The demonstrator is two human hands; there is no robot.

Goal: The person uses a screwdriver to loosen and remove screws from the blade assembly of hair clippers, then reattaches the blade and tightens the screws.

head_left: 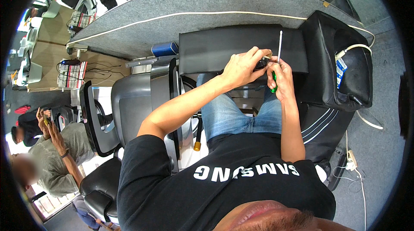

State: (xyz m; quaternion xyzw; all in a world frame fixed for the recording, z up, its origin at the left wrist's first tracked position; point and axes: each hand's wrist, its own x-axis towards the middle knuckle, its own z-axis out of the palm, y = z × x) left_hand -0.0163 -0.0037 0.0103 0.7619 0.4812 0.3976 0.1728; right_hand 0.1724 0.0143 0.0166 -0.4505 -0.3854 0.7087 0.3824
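Pinched between the fingers of my left hand (245,69) is a small black object (261,63), mostly covered by the fingers, so I cannot make out its kind. Close beside it, my right hand (282,77) is closed around a screwdriver-like tool with a green handle (274,83). Its thin pale shaft (280,46) points away from me and ends in a small whitish tip. The fingertips of both hands nearly meet at the black object. Both hands are above the near side of a black padded surface (215,50), in front of my knees.
A blue case (164,49) lies left of the padded surface, by a grey partition (233,0) with a white cable along it. Black chairs (131,101) stand at left. A black padded seat (317,54) holds a blue packet (341,72) at right. Another person (64,157) sits far left.
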